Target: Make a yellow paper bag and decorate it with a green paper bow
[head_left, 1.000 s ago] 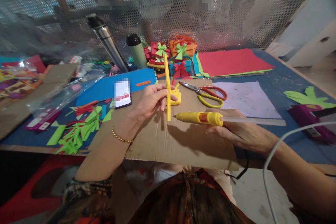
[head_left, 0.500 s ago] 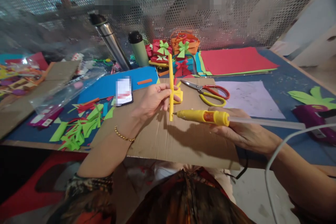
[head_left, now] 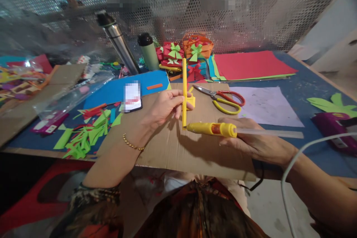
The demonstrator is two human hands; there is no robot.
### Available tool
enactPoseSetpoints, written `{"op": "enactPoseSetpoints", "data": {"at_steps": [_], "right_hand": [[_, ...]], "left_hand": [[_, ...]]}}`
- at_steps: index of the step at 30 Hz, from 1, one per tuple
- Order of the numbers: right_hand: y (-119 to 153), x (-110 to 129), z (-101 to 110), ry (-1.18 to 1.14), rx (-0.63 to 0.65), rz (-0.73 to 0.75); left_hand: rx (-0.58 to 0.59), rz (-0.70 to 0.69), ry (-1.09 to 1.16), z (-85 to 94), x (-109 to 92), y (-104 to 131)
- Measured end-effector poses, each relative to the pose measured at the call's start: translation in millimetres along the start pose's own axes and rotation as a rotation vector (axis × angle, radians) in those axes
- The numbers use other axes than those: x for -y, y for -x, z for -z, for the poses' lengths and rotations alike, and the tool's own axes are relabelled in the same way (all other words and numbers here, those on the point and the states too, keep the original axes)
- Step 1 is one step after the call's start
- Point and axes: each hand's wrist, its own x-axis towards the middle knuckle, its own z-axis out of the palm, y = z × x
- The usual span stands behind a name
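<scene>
1. The left hand (head_left: 169, 106) pinches a yellow paper strip (head_left: 184, 81) upright above the cardboard sheet (head_left: 164, 148), which reaches the front edge of the worktop (head_left: 297, 96).
2. The right hand (head_left: 251, 139) grips a yellow glue gun (head_left: 206, 129), nozzle at the strip's lower end; contact is unclear.
3. Scissors (head_left: 216, 93) lie at the cardboard's far right corner, a phone (head_left: 132, 96) at its far left.
4. Along the worktop's back edge stand a steel flask (head_left: 120, 44) and a green bottle (head_left: 150, 55), with a coloured paper stack (head_left: 253, 65) farther right.
5. Green paper scraps (head_left: 83, 137) lie near the front edge, left of the cardboard.
</scene>
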Motion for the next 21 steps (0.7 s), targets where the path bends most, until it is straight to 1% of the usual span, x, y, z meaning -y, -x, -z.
{"op": "enactPoseSetpoints", "data": {"at_steps": [2,4,7,12,16,21], "right_hand": [[0.7,-2.0,-0.2,0.015,-0.045,0.001],[1.1,-4.4,0.0,0.027,-0.064,0.008],[0.0,-4.9,0.6,0.009,-0.043,0.023],[-2.4,1.4,1.4,-0.007,0.047,0.004],[0.0,0.2,1.5,0.017,0.02,-0.044],[0.5,-3.5,0.6,0.002,0.003,-0.043]], "left_hand": [[0.003,0.001,-0.007,0.2,1.4,0.3],[0.01,0.0,-0.008,0.6,2.5,0.7],[0.018,-0.004,0.0,1.8,2.8,0.5],[0.029,0.004,0.006,4.5,2.1,-1.3],[0.035,0.0,-0.003,4.9,2.7,-1.1],[0.044,-0.008,-0.007,2.9,1.6,0.9]]}}
